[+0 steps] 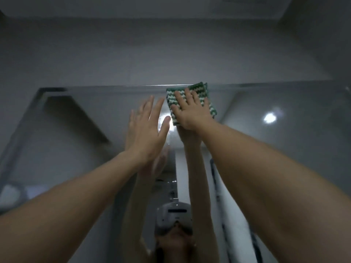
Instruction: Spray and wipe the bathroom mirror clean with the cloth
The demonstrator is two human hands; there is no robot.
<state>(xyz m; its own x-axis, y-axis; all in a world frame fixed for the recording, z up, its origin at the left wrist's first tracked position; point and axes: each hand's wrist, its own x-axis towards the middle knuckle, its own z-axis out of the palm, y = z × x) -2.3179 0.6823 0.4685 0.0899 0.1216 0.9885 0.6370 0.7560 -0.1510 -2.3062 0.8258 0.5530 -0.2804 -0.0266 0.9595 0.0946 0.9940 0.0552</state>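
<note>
Your two bare forearms filled the lower part of the view, nearest the camera, reaching up and forward toward the mirror [284, 149]. The left forearm entered from about 8 o'clock and the right from about 4 o'clock.

Your left hand [147, 130], just left of centre, was flat with its fingers straight and close together, pointing toward 12 o'clock. It held nothing. Whether it touched the glass could not be told, though its reflection sat just behind it.

Your right hand [188, 111], just right of centre and toward 1 o'clock from the left hand, was spread flat with straight fingers, pressing the cloth [207, 103] against the mirror. The cloth, green and white with a knitted look, lay under your palm at the mirror's top edge, showing above and beside the fingers.

The mirror showed two bright light spots, one between your hands and one toward 3 o'clock. At 6 o'clock it reflected your raised arms and a white headset [174, 215]. Grey wall [171, 54] rose above the mirror.
</note>
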